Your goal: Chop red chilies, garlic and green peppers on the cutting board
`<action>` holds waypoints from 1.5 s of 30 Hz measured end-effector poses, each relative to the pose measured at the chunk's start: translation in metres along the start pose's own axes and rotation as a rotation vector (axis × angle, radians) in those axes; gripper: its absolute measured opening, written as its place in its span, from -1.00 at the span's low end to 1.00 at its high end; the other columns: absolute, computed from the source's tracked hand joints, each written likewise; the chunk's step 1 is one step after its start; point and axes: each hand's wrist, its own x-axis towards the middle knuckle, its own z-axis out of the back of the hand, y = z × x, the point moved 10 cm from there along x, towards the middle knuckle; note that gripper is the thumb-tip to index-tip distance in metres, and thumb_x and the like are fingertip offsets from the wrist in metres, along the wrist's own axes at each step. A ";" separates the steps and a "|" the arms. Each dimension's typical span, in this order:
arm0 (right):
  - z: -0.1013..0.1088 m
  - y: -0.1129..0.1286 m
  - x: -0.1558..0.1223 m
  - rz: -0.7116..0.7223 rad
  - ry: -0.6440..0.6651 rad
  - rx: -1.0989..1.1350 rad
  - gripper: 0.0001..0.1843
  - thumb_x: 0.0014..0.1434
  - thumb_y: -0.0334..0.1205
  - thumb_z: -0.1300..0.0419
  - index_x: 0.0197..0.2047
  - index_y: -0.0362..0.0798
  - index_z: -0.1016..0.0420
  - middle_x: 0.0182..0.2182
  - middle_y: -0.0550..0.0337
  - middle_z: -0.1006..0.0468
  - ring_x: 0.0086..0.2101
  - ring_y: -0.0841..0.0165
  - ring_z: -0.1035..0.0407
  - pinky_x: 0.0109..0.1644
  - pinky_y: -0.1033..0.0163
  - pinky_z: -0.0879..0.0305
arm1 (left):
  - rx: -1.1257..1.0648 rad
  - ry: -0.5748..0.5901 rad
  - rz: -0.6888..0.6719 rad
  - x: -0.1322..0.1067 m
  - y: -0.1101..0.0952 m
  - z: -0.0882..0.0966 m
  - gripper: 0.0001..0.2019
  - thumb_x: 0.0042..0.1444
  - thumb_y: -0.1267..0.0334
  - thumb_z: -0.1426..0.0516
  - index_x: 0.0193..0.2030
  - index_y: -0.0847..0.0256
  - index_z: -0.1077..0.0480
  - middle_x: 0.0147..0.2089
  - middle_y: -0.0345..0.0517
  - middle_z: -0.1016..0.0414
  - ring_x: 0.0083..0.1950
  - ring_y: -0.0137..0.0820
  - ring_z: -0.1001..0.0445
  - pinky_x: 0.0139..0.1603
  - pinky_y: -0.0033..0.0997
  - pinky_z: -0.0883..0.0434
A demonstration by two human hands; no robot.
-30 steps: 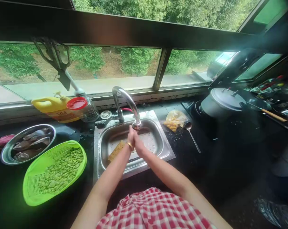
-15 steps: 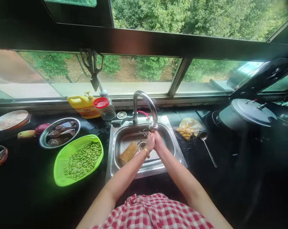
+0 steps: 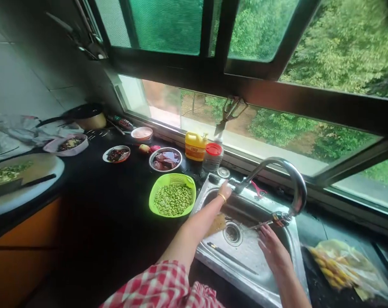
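Observation:
My left hand [image 3: 225,191], with a gold bangle at the wrist, reaches to the back left corner of the steel sink [image 3: 254,273]. It is closed on the faucet handle, which it mostly covers. Under the mouth of the curved faucet [image 3: 298,184], my right hand [image 3: 272,246] is held with its fingers loosely extended and nothing in them. A thin stream of water runs from the spout beside the fingers. A brown sponge-like block [image 3: 217,224] lies in the basin, partly behind my left forearm. Chopsticks [image 3: 232,257] rest near the basin's front side.
Left of the sink stand a green basket [image 3: 153,201] of shelled beans, a bowl [image 3: 152,164] of dark meat in liquid, a yellow jug [image 3: 195,147] and a red-lidded jar [image 3: 213,160]. Farther left, a knife [image 3: 36,180] lies on a cutting board [image 3: 57,164]. A bag [image 3: 348,265] sits right.
My hands, together under the faucet before, have parted. The left has moved to the faucet handle; the right stays near the spout. The view has turned left.

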 end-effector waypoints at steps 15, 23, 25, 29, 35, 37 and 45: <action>0.005 -0.069 -0.036 0.562 0.226 -1.489 -0.45 -0.03 0.05 0.03 -0.08 -0.08 -0.46 -0.09 -0.04 -0.49 -0.01 0.06 -0.31 0.09 0.01 -0.18 | 0.828 0.205 -0.071 -0.233 0.096 0.066 -0.71 0.08 0.19 0.05 -0.20 0.11 -0.47 -0.21 -0.01 -0.53 -0.13 -0.21 -0.47 -0.16 -0.26 -0.35; -0.183 -0.125 -0.158 0.810 0.605 -1.489 -0.50 0.13 -0.09 0.09 0.07 -0.10 -0.36 0.04 -0.03 -0.39 0.00 0.16 -0.31 0.03 0.14 -0.26 | 0.739 -0.367 0.489 -0.395 0.154 0.386 -0.65 0.01 0.23 -0.04 -0.04 0.22 -0.39 -0.04 0.03 -0.47 0.01 -0.24 -0.40 0.01 -0.32 -0.26; -0.241 -0.143 -0.187 0.953 0.615 -1.506 -0.49 0.09 -0.19 0.03 0.12 -0.09 -0.32 0.13 -0.01 -0.28 0.08 0.13 -0.21 0.07 0.12 -0.21 | 0.659 -0.468 0.552 -0.423 0.175 0.459 -0.51 -0.01 0.26 -0.08 0.12 0.28 -0.25 0.10 0.15 -0.35 0.08 -0.21 -0.34 0.03 -0.30 -0.26; -0.343 -0.185 -0.210 1.004 0.670 -1.574 -0.42 0.08 -0.29 0.02 0.21 -0.01 -0.18 -0.06 0.06 -0.47 0.04 0.13 -0.25 0.09 0.01 -0.17 | 0.246 -0.598 0.567 -0.422 0.198 0.585 -0.40 0.10 0.17 0.00 0.28 0.20 0.06 0.11 0.18 -0.31 -0.16 -0.32 -0.48 -0.25 -0.38 -0.39; -0.459 -0.183 -0.238 1.101 0.509 -1.511 -0.54 0.11 -0.24 -0.01 0.08 -0.10 -0.35 0.13 -0.07 -0.26 0.05 0.18 -0.23 0.08 0.14 -0.21 | -0.090 -0.633 0.375 -0.312 0.150 0.704 -0.50 0.09 0.24 -0.04 0.20 0.20 -0.09 0.08 0.13 -0.31 -0.13 -0.42 -0.46 -0.21 -0.51 -0.38; -0.485 -0.171 -0.244 1.111 0.448 -1.512 -0.57 0.13 -0.21 -0.01 0.05 -0.11 -0.39 0.09 -0.06 -0.31 0.02 0.18 -0.26 0.07 0.12 -0.22 | -0.217 -0.568 0.337 -0.265 0.133 0.716 -0.47 0.07 0.26 -0.07 0.20 0.19 -0.08 0.09 0.13 -0.31 -0.08 -0.40 -0.44 -0.14 -0.47 -0.37; -0.567 -0.101 -0.198 1.145 0.149 -1.501 -0.59 0.18 -0.11 0.06 -0.02 -0.07 -0.42 -0.08 0.04 -0.47 -0.06 0.19 -0.31 0.02 0.06 -0.22 | -0.667 -0.406 0.409 -0.098 0.122 0.734 -0.35 0.06 0.26 -0.08 0.26 0.11 0.14 0.25 0.30 -0.05 0.02 -0.21 -0.39 -0.15 -0.25 -0.41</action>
